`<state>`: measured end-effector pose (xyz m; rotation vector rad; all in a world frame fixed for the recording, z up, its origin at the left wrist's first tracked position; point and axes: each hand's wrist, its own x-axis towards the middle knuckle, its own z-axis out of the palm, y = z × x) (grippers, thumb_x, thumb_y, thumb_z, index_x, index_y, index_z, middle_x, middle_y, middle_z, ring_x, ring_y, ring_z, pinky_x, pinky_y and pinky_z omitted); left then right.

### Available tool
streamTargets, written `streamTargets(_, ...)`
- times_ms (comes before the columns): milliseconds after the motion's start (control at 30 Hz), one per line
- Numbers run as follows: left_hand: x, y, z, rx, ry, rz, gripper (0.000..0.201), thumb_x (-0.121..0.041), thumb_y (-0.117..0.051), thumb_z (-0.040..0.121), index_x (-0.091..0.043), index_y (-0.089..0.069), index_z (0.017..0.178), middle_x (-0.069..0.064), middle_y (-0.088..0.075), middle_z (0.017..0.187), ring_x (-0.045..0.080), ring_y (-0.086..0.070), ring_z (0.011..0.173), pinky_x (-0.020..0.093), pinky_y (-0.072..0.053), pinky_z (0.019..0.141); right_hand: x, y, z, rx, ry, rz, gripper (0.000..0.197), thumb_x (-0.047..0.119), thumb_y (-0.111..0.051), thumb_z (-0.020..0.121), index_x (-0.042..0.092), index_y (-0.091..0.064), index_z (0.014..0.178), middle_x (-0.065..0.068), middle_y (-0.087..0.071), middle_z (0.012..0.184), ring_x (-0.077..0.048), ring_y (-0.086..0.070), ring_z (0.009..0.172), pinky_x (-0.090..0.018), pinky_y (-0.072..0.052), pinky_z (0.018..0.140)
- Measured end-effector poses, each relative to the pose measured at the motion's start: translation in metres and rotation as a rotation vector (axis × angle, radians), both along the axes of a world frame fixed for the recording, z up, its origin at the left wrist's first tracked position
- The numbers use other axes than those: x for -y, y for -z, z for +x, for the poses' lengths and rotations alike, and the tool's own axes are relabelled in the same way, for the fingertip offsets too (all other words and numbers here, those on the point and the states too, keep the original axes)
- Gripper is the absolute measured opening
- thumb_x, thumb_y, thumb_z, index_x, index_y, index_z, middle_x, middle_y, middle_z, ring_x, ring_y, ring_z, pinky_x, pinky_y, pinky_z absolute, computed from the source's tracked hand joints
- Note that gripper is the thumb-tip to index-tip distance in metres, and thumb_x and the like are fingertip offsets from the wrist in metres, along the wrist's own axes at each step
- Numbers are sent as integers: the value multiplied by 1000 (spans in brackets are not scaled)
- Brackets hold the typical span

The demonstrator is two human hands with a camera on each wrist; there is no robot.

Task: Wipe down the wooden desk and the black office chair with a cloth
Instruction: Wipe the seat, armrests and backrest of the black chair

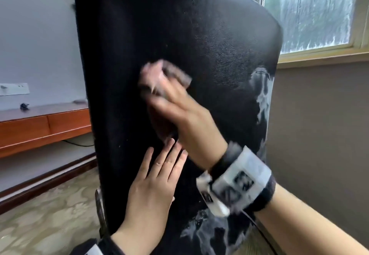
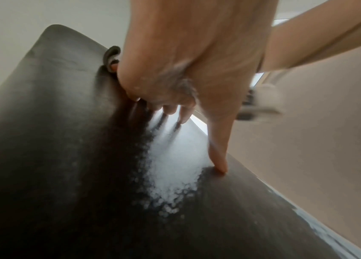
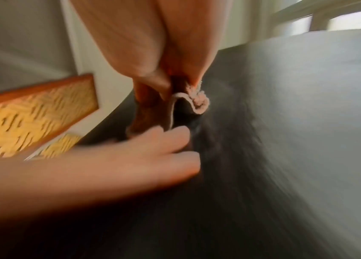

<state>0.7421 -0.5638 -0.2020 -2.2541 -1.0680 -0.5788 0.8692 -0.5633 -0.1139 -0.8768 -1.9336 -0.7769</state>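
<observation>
The black office chair's backrest [image 1: 199, 35] fills the head view, seen from behind. My right hand [image 1: 179, 115] presses a brownish cloth [image 1: 169, 73] against the middle of it; both are motion-blurred. In the right wrist view the thumb of my right hand [image 3: 153, 43] pinches a fold of the cloth [image 3: 197, 101]. My left hand [image 1: 157, 174] lies flat on the backrest just below, fingers straight. The left wrist view shows that left hand [image 2: 175, 52] bearing on the chair [image 2: 64, 140]. The wooden desk [image 1: 40, 126] stands at the left wall.
Worn pale patches [image 1: 263, 95] run down the backrest's right edge. A window [image 1: 309, 15] is at the upper right. A small dark object [image 1: 24, 106] sits on the desk under a wall socket [image 1: 14, 89]. Patterned carpet [image 1: 50, 204] covers the floor at the left.
</observation>
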Motion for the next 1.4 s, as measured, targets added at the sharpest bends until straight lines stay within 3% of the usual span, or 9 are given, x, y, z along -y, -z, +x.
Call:
streamTargets(67, 5, -5, 0, -4, -48, 6, 108, -31, -95, 31, 6, -53, 123, 22, -57, 127, 35, -49, 121, 39, 5, 115, 8, 36, -7, 172, 0, -48, 43, -1, -28, 96, 8, -59, 124, -15, -37, 146, -28, -28, 139, -39, -24, 115)
streamTargets(133, 4, -5, -1, -49, -87, 18, 109, -24, -87, 58, 0, -24, 143, 17, -21, 153, 31, -30, 139, 42, 21, 112, 10, 25, 1, 210, 19, -44, 43, -7, -41, 89, 9, -59, 125, -12, -38, 146, -26, -30, 139, -38, -29, 113)
streamTargets(300, -11, 12, -13, 3, -16, 14, 127, -2, -93, 35, -10, -30, 146, 8, -16, 158, 22, -12, 145, 46, -7, 117, 6, -86, 12, -67, 128, 147, 55, -6, -44, 79, 7, -52, 132, -18, -35, 147, -31, -30, 139, -25, -24, 111)
streamTargets(500, -8, 6, -19, 46, 53, 18, 122, -15, -94, 25, -3, -44, 136, 19, -52, 134, 32, -47, 124, 42, -1, 119, 8, 31, 10, 247, 40, -36, 47, 12, -18, 102, 5, -59, 124, -14, -41, 144, -26, -31, 138, -35, -23, 116)
streamTargets(700, -2, 9, -21, 60, 55, 23, 120, -22, -95, 37, -6, -39, 141, 12, -26, 154, 25, -20, 142, 45, -10, 113, -5, 0, 63, -254, 183, 110, 61, -21, -38, 80, 6, -51, 133, -14, -37, 147, -26, -30, 140, -25, -27, 115)
streamTargets(867, -1, 10, -22, 50, 26, 29, 122, -24, -94, 39, -7, -35, 144, 11, -22, 156, 24, -20, 143, 45, -12, 114, 8, 158, 42, 13, 111, -47, 41, 8, -21, 102, 6, -56, 124, -17, -41, 143, -28, -33, 138, -48, -42, 101)
streamTargets(1100, 1, 11, -20, 49, 6, 54, 119, -19, -93, 44, -7, -32, 145, 11, -19, 156, 25, -18, 144, 45, -11, 115, -9, 98, 91, -332, 148, 37, 45, -16, -44, 89, 0, -51, 130, -16, -37, 146, -26, -35, 137, -37, -31, 113)
streamTargets(1300, 1, 17, -17, 24, -44, 66, 118, -17, -91, 50, -8, -26, 147, 10, -13, 158, 25, -15, 145, 46, -11, 115, 9, 270, 43, -53, 66, -133, 31, 12, -32, 103, 8, -59, 119, -3, -30, 151, -23, -34, 137, -42, -41, 104)
streamTargets(1400, 0, 18, -20, 11, -31, 71, 117, -20, -91, 50, -9, -27, 147, 10, -15, 158, 26, -17, 145, 47, -14, 115, 4, 240, 74, -27, 83, -86, 30, 17, -34, 103, 11, -57, 121, 7, -30, 152, -12, -35, 137, -33, -36, 109)
